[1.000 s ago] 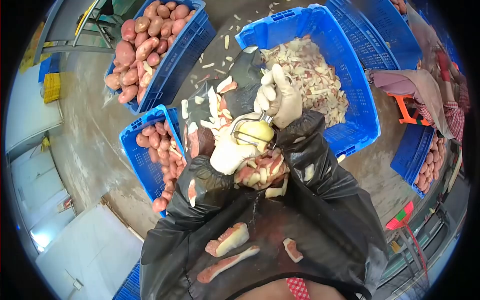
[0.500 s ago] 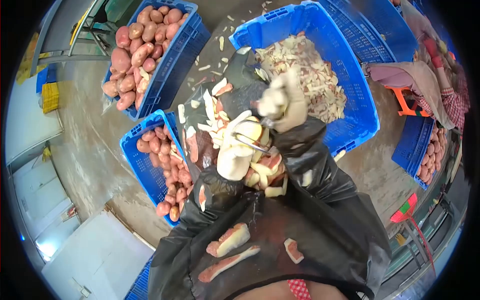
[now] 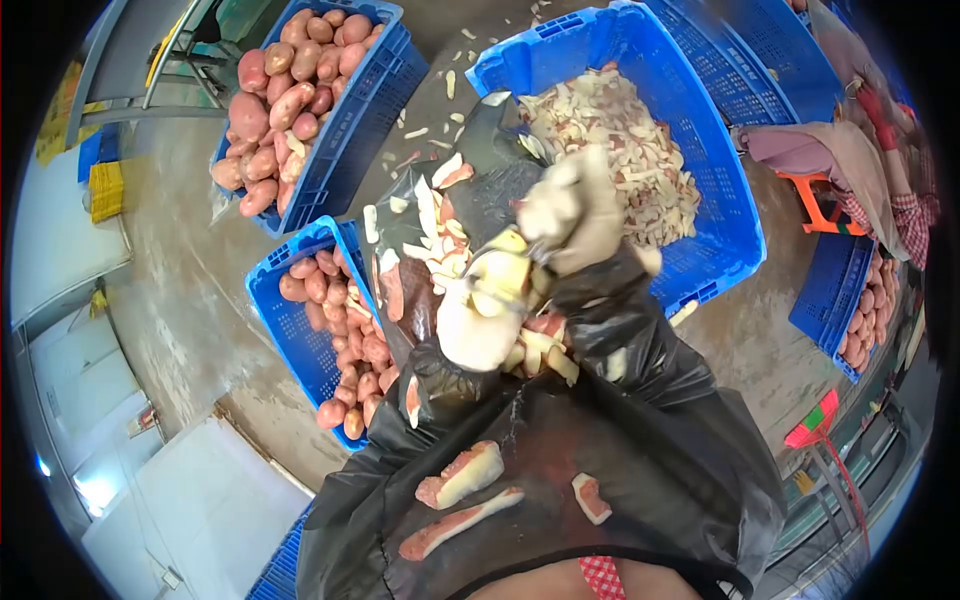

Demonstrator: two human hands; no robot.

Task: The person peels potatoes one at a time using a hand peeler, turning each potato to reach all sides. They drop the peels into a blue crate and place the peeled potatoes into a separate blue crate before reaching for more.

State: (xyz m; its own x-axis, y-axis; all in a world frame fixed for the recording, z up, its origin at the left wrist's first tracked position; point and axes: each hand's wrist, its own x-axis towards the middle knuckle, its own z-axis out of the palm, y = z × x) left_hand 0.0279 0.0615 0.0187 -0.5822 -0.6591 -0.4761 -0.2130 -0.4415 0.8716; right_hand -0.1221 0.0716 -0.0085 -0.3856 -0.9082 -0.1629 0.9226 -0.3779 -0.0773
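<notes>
In my gloved left hand (image 3: 478,328) is a mostly peeled potato (image 3: 500,272), pale yellow, held over my lap. My gloved right hand (image 3: 580,215) is closed around the handle of a metal peeler (image 3: 537,252), close against the potato's right side. Motion blurs the blade and the right fingers, and the handle is mostly hidden. Thick potato peels (image 3: 437,225) with red skin lie on the dark plastic just beyond my left hand. More peelings (image 3: 540,345) are heaped below the potato, between my forearms.
A blue crate (image 3: 735,190) of peelings stands ahead right. Unpeeled red potatoes fill another crate (image 3: 350,120) at upper left and a smaller crate (image 3: 290,330) at left. Peel strips lie on my black apron (image 3: 545,480). A person's checked sleeve (image 3: 910,215) shows at far right.
My right hand and the peeler have shifted slightly down across the potato. The potato has turned a little in my left hand, showing more pale flesh. The view has moved slightly.
</notes>
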